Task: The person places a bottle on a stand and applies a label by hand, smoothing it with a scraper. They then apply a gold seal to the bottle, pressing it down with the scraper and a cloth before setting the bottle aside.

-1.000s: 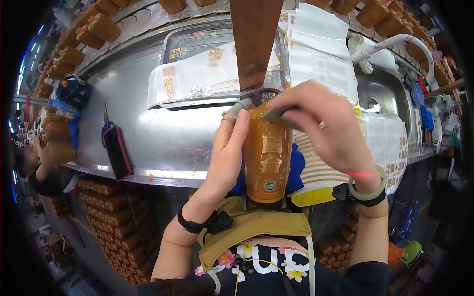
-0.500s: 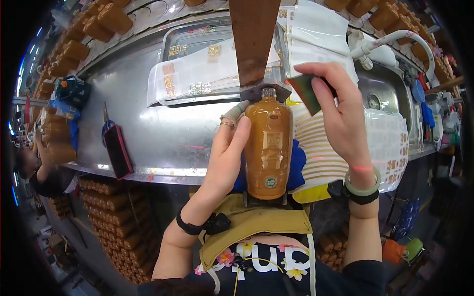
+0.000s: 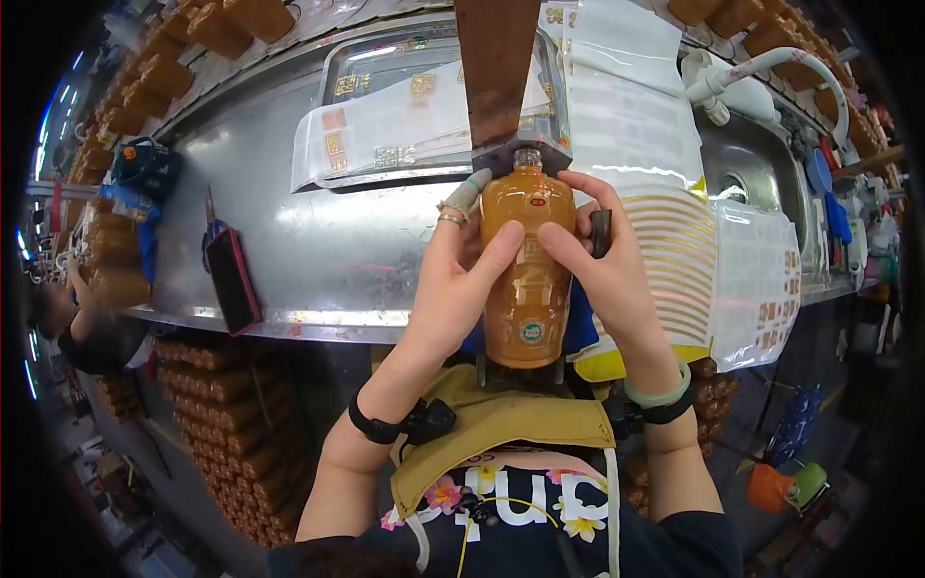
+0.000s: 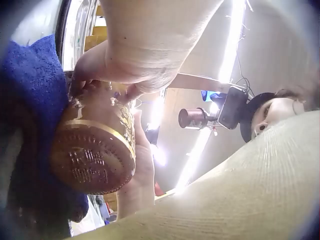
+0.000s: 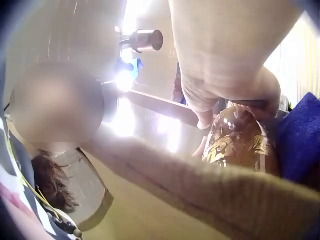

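Observation:
A glossy amber-brown bottle lies with its neck pointing away from me, under a wooden beam. My left hand grips its left side, thumb on the front, with a grey cover on one finger. My right hand grips the other side, thumb near the gold emblem. Tucked in the right fingers is a dark green flat scraper. In the left wrist view the bottle's base shows embossed characters. A blue cloth lies beside the bottle.
Decal sheets cover the right side by the sink. A metal tray with more sheets stands behind. On the left of the steel bench lie a phone and scissors. Stacked brown bottles fill the space below.
My right hand came away from the bottle's neck with the scraper, swung out to the right, then returned to grip the bottle's right side. The bottle shifted slightly away from me.

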A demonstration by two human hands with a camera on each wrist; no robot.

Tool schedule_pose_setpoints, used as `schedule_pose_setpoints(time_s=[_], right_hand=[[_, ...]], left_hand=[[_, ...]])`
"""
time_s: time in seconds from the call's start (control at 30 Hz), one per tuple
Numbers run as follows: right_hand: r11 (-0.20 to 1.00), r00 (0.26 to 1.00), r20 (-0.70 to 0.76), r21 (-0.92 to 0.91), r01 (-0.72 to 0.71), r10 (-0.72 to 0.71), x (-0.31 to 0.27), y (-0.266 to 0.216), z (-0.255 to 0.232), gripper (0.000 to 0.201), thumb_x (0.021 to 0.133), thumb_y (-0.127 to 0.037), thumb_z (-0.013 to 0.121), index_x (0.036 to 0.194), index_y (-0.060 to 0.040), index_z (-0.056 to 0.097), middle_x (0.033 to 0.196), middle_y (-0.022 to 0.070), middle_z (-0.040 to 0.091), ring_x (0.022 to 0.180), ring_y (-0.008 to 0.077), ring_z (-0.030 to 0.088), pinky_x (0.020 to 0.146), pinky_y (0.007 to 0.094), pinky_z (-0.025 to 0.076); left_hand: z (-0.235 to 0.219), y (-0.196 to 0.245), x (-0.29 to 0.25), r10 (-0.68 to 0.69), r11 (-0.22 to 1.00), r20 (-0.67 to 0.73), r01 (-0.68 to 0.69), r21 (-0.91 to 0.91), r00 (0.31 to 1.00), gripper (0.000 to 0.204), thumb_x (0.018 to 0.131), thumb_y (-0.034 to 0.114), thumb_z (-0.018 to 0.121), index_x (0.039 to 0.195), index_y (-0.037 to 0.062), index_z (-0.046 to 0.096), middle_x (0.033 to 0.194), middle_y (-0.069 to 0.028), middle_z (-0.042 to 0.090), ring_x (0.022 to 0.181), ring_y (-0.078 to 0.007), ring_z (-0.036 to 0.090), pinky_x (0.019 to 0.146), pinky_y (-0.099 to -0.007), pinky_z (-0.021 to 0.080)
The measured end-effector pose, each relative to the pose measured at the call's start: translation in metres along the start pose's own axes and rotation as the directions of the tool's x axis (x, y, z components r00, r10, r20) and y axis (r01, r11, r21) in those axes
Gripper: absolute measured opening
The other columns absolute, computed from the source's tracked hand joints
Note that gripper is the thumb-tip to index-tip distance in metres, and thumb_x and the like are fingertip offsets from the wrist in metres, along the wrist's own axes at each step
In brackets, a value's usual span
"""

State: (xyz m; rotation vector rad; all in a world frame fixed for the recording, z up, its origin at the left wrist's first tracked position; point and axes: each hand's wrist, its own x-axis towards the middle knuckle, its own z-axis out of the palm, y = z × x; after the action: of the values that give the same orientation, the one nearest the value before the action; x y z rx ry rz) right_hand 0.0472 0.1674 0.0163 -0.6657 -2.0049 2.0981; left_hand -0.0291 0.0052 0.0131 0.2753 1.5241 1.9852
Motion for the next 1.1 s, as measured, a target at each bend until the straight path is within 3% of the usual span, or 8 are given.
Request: schedule_pose_setpoints(time_s=[0.37,0.43,0.53,0.83,0.93,1.0,1.03,1.1], right_hand=[[0.992,0.998,0.011,0.117,-0.055,0.054,-0.017,0.004,-0.008,0.069,0.091,-0.014,0.081,0.151,-0.0053,0.048,0.087,-0.0058,0.049,0.079,0.0036,0.049,0.069,0.0194,0.041],[0.999,0.998,0.056,0.033,0.010,-0.012,-0.026,0.010,-0.010,0.075,0.091,-0.012,0.081,0.156,-0.0054,0.043,0.089,-0.0054,0.048,0.080,0.0038,0.049,0.070,0.0196,0.041],[0.997,0.998,0.069,0.075,-0.019,0.013,-0.032,0.012,-0.008,0.081,0.089,-0.009,0.081,0.158,-0.0067,0.040,0.092,-0.0047,0.047,0.082,0.0043,0.049,0.074,0.0199,0.042],[0.990,0.994,0.089,0.120,-0.078,0.068,-0.032,0.009,-0.010,0.083,0.089,-0.003,0.079,0.161,-0.0095,0.039,0.097,-0.0044,0.046,0.090,0.0048,0.049,0.085,0.0204,0.043],[0.996,0.996,0.083,0.082,-0.040,0.033,-0.032,0.007,-0.013,0.076,0.091,-0.009,0.078,0.158,-0.0092,0.043,0.095,-0.0047,0.049,0.088,0.0046,0.052,0.081,0.0210,0.044],[0.984,0.991,0.100,0.145,-0.103,0.089,-0.025,0.001,-0.023,0.064,0.097,-0.009,0.070,0.156,-0.0071,0.045,0.100,-0.0030,0.054,0.095,0.0060,0.052,0.089,0.0221,0.043],[0.973,0.998,0.035,0.225,-0.059,0.052,-0.020,0.005,-0.025,0.054,0.101,-0.008,0.062,0.153,-0.0040,0.046,0.106,-0.0011,0.057,0.104,0.0080,0.053,0.097,0.0233,0.040],[0.996,0.999,-0.006,0.076,0.052,-0.052,-0.019,-0.008,-0.035,0.051,0.100,-0.002,0.061,0.149,-0.0020,0.049,0.112,0.0029,0.062,0.107,0.0106,0.057,0.098,0.0248,0.044]], left_hand=[[-0.008,0.001,-0.011,-0.030,0.997,0.065,0.035,-0.067,0.997,0.073,0.104,0.017,0.067,0.159,-0.0054,0.026,0.155,-0.0221,0.046,0.140,-0.0247,0.050,0.115,-0.0385,0.043],[-0.009,0.001,-0.015,-0.044,0.998,0.086,0.047,-0.039,0.995,0.080,0.100,0.015,0.072,0.160,-0.0028,0.023,0.157,-0.0231,0.043,0.142,-0.0266,0.049,0.117,-0.0405,0.042],[-0.009,0.001,-0.019,-0.067,0.998,0.119,0.066,0.016,0.991,0.094,0.092,0.007,0.080,0.162,0.0015,0.018,0.160,-0.0236,0.040,0.143,-0.0286,0.048,0.118,-0.0427,0.042],[-0.010,0.003,-0.019,-0.105,0.994,0.123,0.105,0.006,0.987,0.095,0.091,0.004,0.080,0.162,0.0024,0.017,0.160,-0.0228,0.039,0.144,-0.0280,0.047,0.118,-0.0421,0.042],[-0.011,0.001,-0.020,-0.066,0.998,0.144,0.068,-0.012,0.987,0.087,0.096,0.008,0.075,0.162,0.0007,0.019,0.161,-0.0230,0.038,0.145,-0.0275,0.046,0.119,-0.0419,0.040],[-0.013,0.000,-0.019,-0.071,0.995,0.130,0.079,-0.062,0.989,0.081,0.100,0.012,0.071,0.162,-0.0007,0.020,0.161,-0.0232,0.038,0.146,-0.0272,0.044,0.120,-0.0417,0.038],[-0.014,0.000,-0.019,-0.075,0.990,0.117,0.089,-0.112,0.990,0.076,0.104,0.016,0.067,0.162,-0.0020,0.021,0.162,-0.0234,0.038,0.148,-0.0269,0.042,0.122,-0.0415,0.035],[-0.014,-0.002,-0.022,-0.044,0.994,0.110,0.055,-0.095,0.993,0.068,0.109,0.023,0.057,0.161,-0.0041,0.023,0.162,-0.0236,0.037,0.150,-0.0265,0.038,0.124,-0.0409,0.031]])
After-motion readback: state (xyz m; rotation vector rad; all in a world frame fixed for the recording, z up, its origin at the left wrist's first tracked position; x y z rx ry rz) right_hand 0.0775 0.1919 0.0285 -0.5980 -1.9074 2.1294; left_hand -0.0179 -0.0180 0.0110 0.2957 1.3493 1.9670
